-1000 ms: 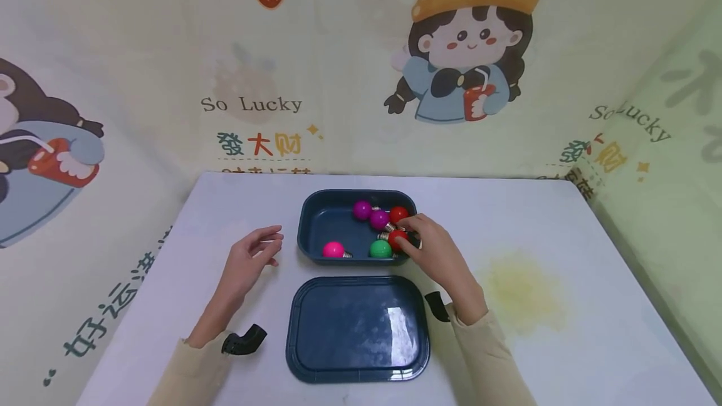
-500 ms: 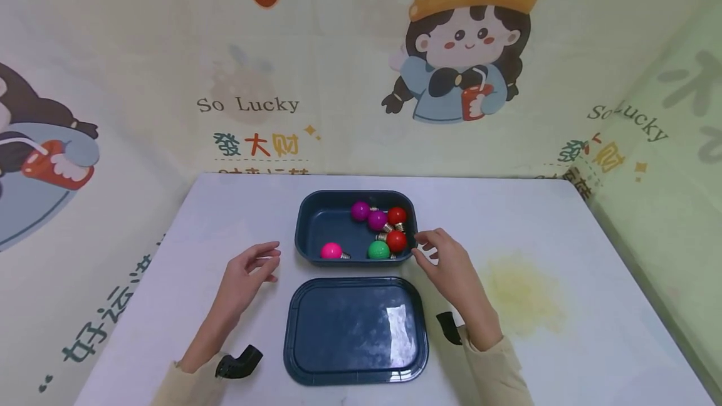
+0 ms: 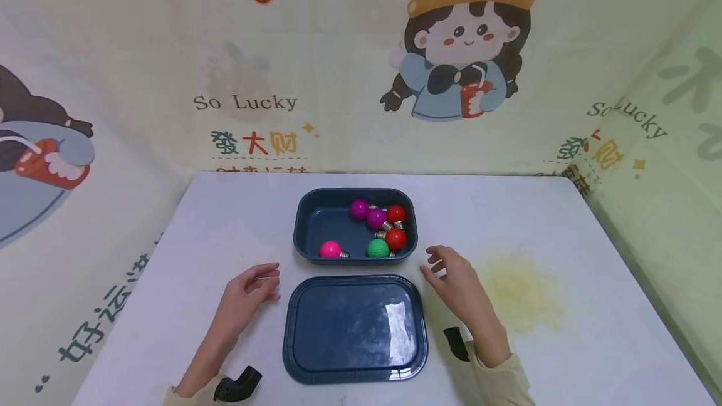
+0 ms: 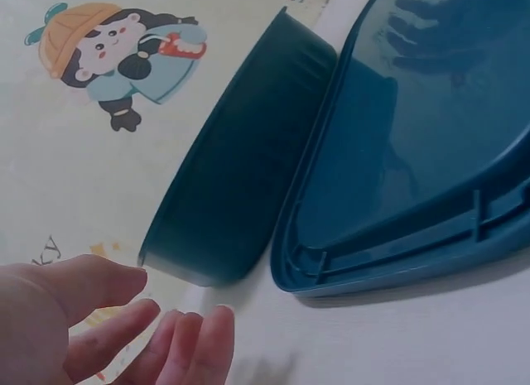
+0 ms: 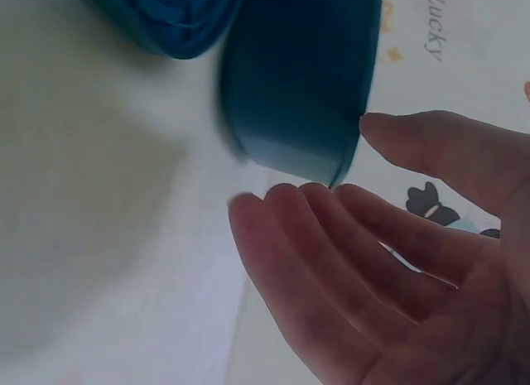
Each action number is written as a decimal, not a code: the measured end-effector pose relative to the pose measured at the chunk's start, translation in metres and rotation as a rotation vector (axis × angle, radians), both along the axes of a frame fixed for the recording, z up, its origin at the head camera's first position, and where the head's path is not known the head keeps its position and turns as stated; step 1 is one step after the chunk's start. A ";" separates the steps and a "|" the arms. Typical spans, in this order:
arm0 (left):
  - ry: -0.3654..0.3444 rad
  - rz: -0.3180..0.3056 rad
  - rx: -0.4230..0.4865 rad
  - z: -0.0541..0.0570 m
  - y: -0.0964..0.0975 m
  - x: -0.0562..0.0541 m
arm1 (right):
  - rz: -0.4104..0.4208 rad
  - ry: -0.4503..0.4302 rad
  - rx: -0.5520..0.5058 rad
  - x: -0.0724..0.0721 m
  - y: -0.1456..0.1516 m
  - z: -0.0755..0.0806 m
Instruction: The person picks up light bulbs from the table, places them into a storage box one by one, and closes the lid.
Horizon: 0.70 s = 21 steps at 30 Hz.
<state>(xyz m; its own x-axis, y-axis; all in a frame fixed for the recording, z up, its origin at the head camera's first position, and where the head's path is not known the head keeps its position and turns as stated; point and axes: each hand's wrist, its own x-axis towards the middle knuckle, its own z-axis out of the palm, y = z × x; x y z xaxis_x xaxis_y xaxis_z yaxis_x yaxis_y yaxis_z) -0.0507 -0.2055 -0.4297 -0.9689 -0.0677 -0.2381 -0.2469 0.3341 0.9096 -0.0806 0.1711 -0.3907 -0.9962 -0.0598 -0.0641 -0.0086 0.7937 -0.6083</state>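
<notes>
A dark blue box [image 3: 313, 230] holds several coloured light bulbs. Two purple bulbs [image 3: 376, 218] and two red bulbs [image 3: 396, 239] lie toward its right side, with a green bulb [image 3: 377, 248] by the front wall and a pink bulb [image 3: 330, 249] at front left. Nearer the person is the box's flat blue lid [image 3: 355, 331]. My left hand [image 3: 245, 296] hovers left of the lid, fingers relaxed around nothing. On the other side my right hand [image 3: 454, 281] is near the lid's back right corner, thumb and fingers apart, holding nothing.
Box and lid stand on a white table [image 3: 524, 218] with a yellowish stain [image 3: 524, 293] at right. Patterned cloth [image 3: 338, 67] hangs behind and along both sides. A black wrist mount [image 3: 238, 385] sits on the left sleeve, another [image 3: 456, 343] on the right.
My right hand has left the red bulb in the box and drawn back right and toward the person. The left hand has also come slightly nearer the person.
</notes>
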 end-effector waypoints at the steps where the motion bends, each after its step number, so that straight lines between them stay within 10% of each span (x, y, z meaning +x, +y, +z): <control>1: -0.004 -0.003 -0.003 -0.001 0.000 0.001 | 0.000 -0.011 0.000 0.001 0.000 -0.001; 21: -0.073 0.006 0.035 -0.007 0.010 0.006 | 0.030 -0.207 -0.081 0.013 -0.001 -0.021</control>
<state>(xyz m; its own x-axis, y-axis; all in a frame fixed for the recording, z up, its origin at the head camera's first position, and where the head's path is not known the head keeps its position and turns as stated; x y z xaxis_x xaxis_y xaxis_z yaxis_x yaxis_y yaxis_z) -0.0446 -0.1953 -0.4368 -0.9486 -0.0635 -0.3100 -0.3144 0.3006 0.9004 -0.0678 0.1698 -0.4122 -0.9599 -0.1028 -0.2610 0.1002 0.7432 -0.6616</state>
